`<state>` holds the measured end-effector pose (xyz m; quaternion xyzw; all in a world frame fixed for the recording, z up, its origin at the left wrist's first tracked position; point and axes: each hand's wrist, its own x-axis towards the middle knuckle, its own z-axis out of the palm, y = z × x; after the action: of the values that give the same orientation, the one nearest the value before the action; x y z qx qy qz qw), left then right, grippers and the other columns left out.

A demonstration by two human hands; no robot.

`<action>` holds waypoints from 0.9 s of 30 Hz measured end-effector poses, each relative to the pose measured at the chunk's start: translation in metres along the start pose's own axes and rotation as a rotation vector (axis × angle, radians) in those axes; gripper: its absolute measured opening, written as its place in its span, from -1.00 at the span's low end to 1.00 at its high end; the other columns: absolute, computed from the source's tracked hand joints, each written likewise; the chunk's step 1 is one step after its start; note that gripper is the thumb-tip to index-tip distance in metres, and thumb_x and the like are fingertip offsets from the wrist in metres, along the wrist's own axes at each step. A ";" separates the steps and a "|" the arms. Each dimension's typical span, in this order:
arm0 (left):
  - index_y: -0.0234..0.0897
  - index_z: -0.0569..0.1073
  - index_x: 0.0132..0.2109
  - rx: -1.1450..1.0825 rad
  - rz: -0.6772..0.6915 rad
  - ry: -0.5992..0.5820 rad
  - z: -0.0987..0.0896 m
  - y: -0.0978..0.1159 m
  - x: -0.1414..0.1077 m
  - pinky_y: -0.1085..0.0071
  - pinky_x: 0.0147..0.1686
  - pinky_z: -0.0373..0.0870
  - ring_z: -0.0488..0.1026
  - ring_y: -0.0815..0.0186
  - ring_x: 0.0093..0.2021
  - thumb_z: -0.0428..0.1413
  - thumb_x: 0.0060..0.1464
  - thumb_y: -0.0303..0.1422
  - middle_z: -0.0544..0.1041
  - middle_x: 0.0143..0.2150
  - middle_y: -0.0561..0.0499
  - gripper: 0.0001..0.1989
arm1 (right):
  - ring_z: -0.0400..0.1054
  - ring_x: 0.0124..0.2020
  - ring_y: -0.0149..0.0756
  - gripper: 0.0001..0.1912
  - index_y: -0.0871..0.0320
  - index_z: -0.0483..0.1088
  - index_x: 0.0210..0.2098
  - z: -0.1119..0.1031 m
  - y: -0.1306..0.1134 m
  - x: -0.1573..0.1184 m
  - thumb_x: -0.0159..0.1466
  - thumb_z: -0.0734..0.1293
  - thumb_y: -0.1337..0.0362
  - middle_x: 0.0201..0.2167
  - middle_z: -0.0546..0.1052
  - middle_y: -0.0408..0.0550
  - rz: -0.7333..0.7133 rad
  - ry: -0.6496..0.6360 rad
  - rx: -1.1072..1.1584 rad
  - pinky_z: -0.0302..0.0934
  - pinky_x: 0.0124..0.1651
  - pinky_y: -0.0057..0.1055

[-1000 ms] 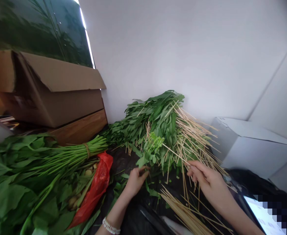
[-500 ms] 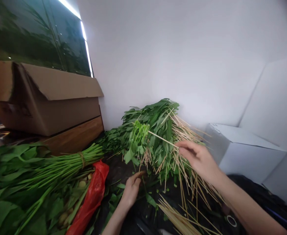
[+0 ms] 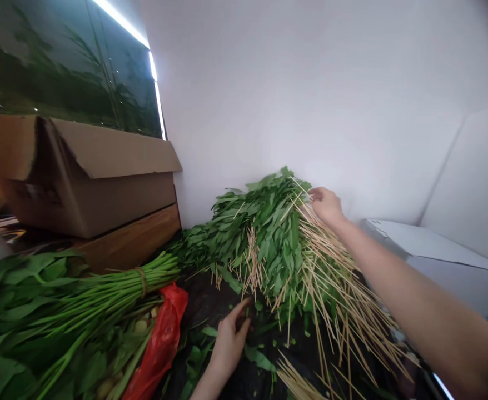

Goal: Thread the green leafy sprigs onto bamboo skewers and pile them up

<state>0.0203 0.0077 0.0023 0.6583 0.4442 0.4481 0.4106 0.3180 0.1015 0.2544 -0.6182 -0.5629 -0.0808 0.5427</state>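
Note:
My right hand (image 3: 326,205) is at the upper right of a heap of skewered green leaves (image 3: 264,216), its fingers pinched on the end of a wooden skewer (image 3: 301,186) at the top of the heap. Many pale skewers (image 3: 335,261) stick out of the heap toward the lower right. My left hand (image 3: 232,336) is low in front of the heap, over a black surface (image 3: 200,297) with scattered leaf bits. Its fingers are curled and somewhat apart, with nothing visible between them. Loose bare skewers (image 3: 296,380) lie at the bottom, right of my left hand.
A tied bundle of leafy green stems (image 3: 119,294) lies at the left, beside a red plastic bag (image 3: 160,339). Behind it an open cardboard box (image 3: 119,194) stands on a wooden block (image 3: 131,239). A white box (image 3: 444,250) is at the right, against a white wall.
My right hand has moved up and away with the leafy skewer, which now rests at the heap's top. My left hand has shifted slightly, its fingers more apart. The view has shifted a little.

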 end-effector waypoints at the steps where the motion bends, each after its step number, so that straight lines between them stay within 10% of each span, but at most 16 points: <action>1: -0.26 0.40 0.16 -0.022 -0.006 0.004 0.000 -0.001 0.000 0.37 -0.20 0.48 0.55 0.25 -0.27 0.08 0.05 -0.32 0.61 -0.20 -0.06 -0.50 | 0.42 -0.26 -0.15 -0.69 0.19 0.47 -0.29 0.000 0.005 -0.001 0.00 0.21 0.44 -0.39 0.54 -0.01 -0.018 0.000 -0.043 0.25 -0.08 -0.19; 8: -0.30 0.34 0.19 -0.015 0.000 0.043 0.001 0.002 0.001 0.43 -0.34 0.44 0.51 0.34 -0.46 0.06 0.07 -0.35 0.56 -0.31 -0.03 -0.49 | 0.24 0.03 0.06 -0.63 0.17 0.43 -0.09 -0.033 0.010 -0.049 0.13 0.20 0.38 -0.09 0.46 0.13 -0.218 0.048 -0.235 0.08 0.10 0.02; 14: -0.32 0.31 0.20 0.063 0.008 0.093 -0.004 0.003 0.004 0.44 -0.42 0.42 0.46 0.36 -0.51 0.02 0.12 -0.34 0.58 -0.29 -0.04 -0.51 | 0.32 -0.04 -0.10 -0.72 0.10 0.40 -0.07 -0.079 0.002 -0.146 0.28 0.17 0.39 -0.13 0.49 0.01 -0.458 0.032 -0.298 0.15 0.09 -0.12; 21: -0.33 0.38 0.15 0.317 0.089 0.189 -0.007 0.002 0.005 0.17 0.13 0.29 0.40 0.12 0.12 0.08 0.06 -0.45 0.48 0.10 -0.21 -0.53 | 0.37 -0.11 -0.10 -0.69 0.25 0.43 -0.08 -0.078 -0.007 -0.262 0.27 0.15 0.49 -0.16 0.52 0.10 -0.635 -0.327 -0.223 0.27 0.00 -0.09; 27: -0.30 0.51 0.03 0.464 0.083 0.128 -0.021 0.040 -0.022 0.08 0.19 0.21 0.28 0.03 0.22 0.13 0.01 -0.48 0.37 0.20 -0.26 -0.62 | 0.44 -0.10 0.08 -0.34 -0.06 0.17 0.26 -0.077 -0.063 -0.281 0.17 0.25 0.35 -0.04 0.54 0.01 -0.785 -0.444 0.003 0.38 -0.15 0.07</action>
<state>0.0047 -0.0205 0.0402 0.7229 0.5330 0.3911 0.2008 0.2089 -0.1417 0.1222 -0.3594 -0.8576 -0.1453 0.3379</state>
